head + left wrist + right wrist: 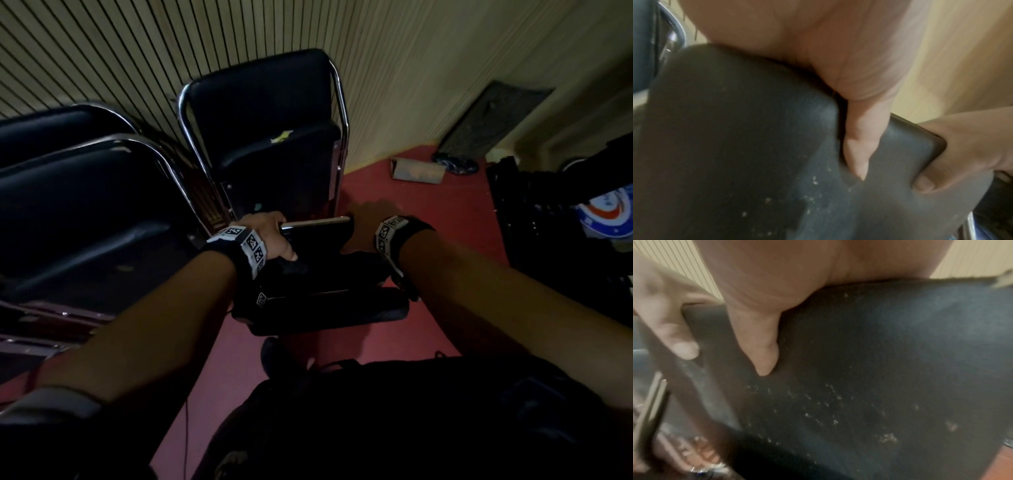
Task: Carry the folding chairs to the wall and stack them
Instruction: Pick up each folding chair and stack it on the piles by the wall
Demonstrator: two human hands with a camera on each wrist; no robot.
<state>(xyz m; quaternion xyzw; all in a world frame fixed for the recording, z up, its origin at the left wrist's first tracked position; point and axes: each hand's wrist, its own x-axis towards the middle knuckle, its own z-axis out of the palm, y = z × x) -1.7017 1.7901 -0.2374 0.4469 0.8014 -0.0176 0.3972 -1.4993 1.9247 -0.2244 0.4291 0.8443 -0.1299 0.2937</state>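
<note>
Left hand [274, 236]: grip clamped on the carried chair [318, 274].
Right hand [363, 222]: likewise.
Next: lean it flat against the stacked chair [270, 137].

Red floor [445, 274] underfoot. Flat grey-brown piece, perhaps cardboard, [418, 170] lying on floor near base of ribbed panelling. Dark bundle [454, 163] just beside it, too dim to identify. Dark mat or panel [493, 120] leaning in corner. Black crate-like object [548, 212] at right edge, round blue-white-orange emblem [608, 214] by it.
</note>
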